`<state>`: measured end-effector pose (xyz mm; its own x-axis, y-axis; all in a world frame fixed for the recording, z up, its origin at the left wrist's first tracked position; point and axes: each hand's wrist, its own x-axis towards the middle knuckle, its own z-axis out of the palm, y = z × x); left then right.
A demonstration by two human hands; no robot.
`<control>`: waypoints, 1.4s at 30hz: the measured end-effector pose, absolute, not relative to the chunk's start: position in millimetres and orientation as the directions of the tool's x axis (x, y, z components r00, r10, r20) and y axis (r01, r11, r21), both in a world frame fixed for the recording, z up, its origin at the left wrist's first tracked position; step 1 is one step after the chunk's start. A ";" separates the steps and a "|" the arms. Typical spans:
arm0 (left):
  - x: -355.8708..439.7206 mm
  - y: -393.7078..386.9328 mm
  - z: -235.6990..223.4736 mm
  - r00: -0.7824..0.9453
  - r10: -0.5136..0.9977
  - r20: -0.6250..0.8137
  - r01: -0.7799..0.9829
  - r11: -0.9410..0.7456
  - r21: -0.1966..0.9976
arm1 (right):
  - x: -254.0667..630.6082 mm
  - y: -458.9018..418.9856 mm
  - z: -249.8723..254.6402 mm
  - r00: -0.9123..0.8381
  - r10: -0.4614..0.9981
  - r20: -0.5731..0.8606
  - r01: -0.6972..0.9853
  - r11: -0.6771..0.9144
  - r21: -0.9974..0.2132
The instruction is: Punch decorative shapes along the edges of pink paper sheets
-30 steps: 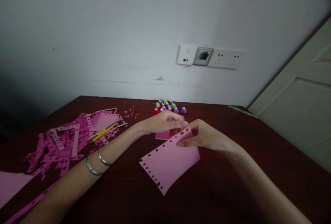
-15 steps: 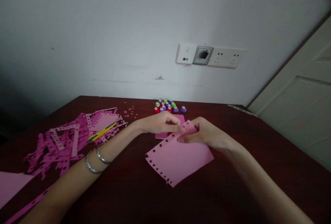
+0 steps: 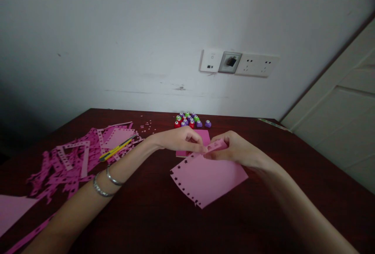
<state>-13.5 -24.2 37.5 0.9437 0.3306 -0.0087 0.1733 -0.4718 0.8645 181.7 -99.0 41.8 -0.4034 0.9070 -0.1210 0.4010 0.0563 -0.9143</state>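
Observation:
A pink sheet of paper (image 3: 211,179), tilted above the table, has star-shaped holes along its left and upper-left edges. My left hand (image 3: 186,140) pinches its upper edge between thumb and fingers. Beside it, my right hand (image 3: 234,150) grips the same edge near the top corner, where a strip of the sheet is bent over. Behind the hands lies a stack of pink paper (image 3: 202,133), partly hidden. Past that stack stand several small red, green and purple craft punches (image 3: 185,120).
Left on the dark table (image 3: 158,215) is a heap of punched pink paper strips (image 3: 73,156), with a yellow utility knife (image 3: 118,148) on it. Tiny paper bits (image 3: 146,125) lie behind. Another pink sheet (image 3: 13,211) sits at the near left. Wall sockets (image 3: 256,65) are above the table.
The sheet has shifted slightly right and its top edge strip has been bent over. My right fingers have moved a little along that edge.

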 end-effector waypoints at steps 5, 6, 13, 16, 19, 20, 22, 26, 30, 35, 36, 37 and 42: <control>-16.5 -21.0 38.6 0.956 0.293 0.031 0.121 -0.486 0.866 | 183.2 -96.6 39.5 -0.406 0.908 -0.102 0.403 0.078 -0.912; -16.9 -20.7 39.0 0.957 0.289 0.032 0.119 -0.489 0.864 | 183.6 -96.5 39.4 -0.399 0.911 -0.105 0.403 0.071 -0.913; -13.8 -26.6 41.5 0.957 0.291 -0.001 0.146 -0.478 0.866 | 183.2 -97.6 41.2 -0.496 0.865 -0.078 0.332 0.106 -0.937; -10.7 -29.3 39.0 0.951 0.310 0.005 0.144 -0.457 0.878 | 181.4 -97.7 41.5 -0.491 0.866 -0.099 0.326 0.077 -0.942; -8.9 -30.2 36.5 0.953 0.302 0.019 0.122 -0.440 0.890 | 180.8 -97.3 40.9 -0.464 0.873 -0.152 0.329 0.010 -0.944; -8.6 -30.3 36.0 0.954 0.298 0.022 0.113 -0.429 0.896 | 180.9 -97.2 40.7 -0.464 0.871 -0.163 0.329 -0.002 -0.944; -8.3 -30.7 35.7 0.956 0.293 0.016 0.105 -0.395 0.913 | 181.5 -97.3 41.1 -0.474 0.864 -0.170 0.328 -0.006 -0.945; -7.4 -32.0 36.4 0.965 0.262 -0.007 0.089 -0.303 0.949 | 182.2 -99.2 44.7 -0.504 0.851 -0.149 0.335 0.034 -0.942; -6.8 -31.5 35.4 0.970 0.241 -0.017 0.080 -0.253 0.964 | 182.1 -100.8 48.1 -0.532 0.836 -0.135 0.342 0.066 -0.937; -11.1 -24.9 33.3 0.953 0.304 0.001 0.098 -0.310 0.946 | 185.8 -100.2 47.9 -0.462 0.878 -0.123 0.397 0.081 -0.914; -12.6 -23.3 33.5 0.951 0.310 -0.003 0.110 -0.331 0.937 | 187.0 -100.0 47.7 -0.425 0.897 -0.121 0.421 0.077 -0.904; -14.0 -21.9 33.8 0.950 0.311 -0.012 0.126 -0.350 0.928 | 188.1 -99.7 47.6 -0.388 0.914 -0.120 0.443 0.071 -0.894; -16.3 -20.3 35.4 0.950 0.309 -0.036 0.170 -0.418 0.892 | 191.3 -97.4 47.9 -0.363 0.927 -0.091 0.451 0.089 -0.888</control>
